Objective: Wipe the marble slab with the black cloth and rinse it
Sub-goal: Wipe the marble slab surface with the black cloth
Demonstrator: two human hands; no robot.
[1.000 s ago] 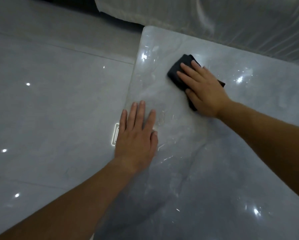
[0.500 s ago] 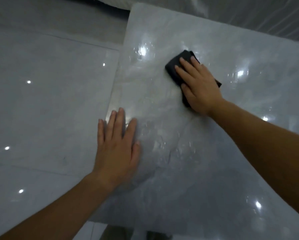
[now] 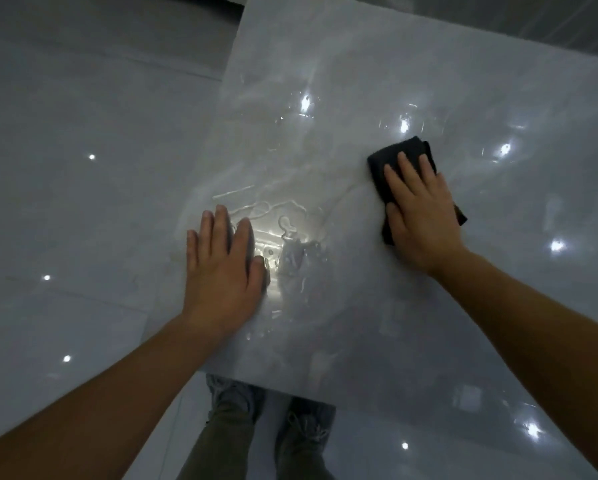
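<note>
The wiping step is in hand. The right hand (image 3: pixel 420 216) is lying flat on the folded black cloth (image 3: pixel 399 148), fingers straight and pressing it down rather than curling round it. The cloth is sitting on the marble slab (image 3: pixel 359 341), right of the middle and toward the far side. The left hand (image 3: pixel 223 268) is resting palm down at the slab's left edge, fingers spread and grasping nothing, apparently bracing. Water (image 3: pixel 290 244) is pooling in streaks just right of the left hand, between the two hands, so that stretch looks to be waiting for a pass. The next move is probably calling for a sweep of the cloth leftward and nearer through the wet patch, with even pressure. Rinsing is not yet begun. Shoes (image 3: pixel 304 431) are showing on the floor (image 3: pixel 82 202) below the slab's near edge.
</note>
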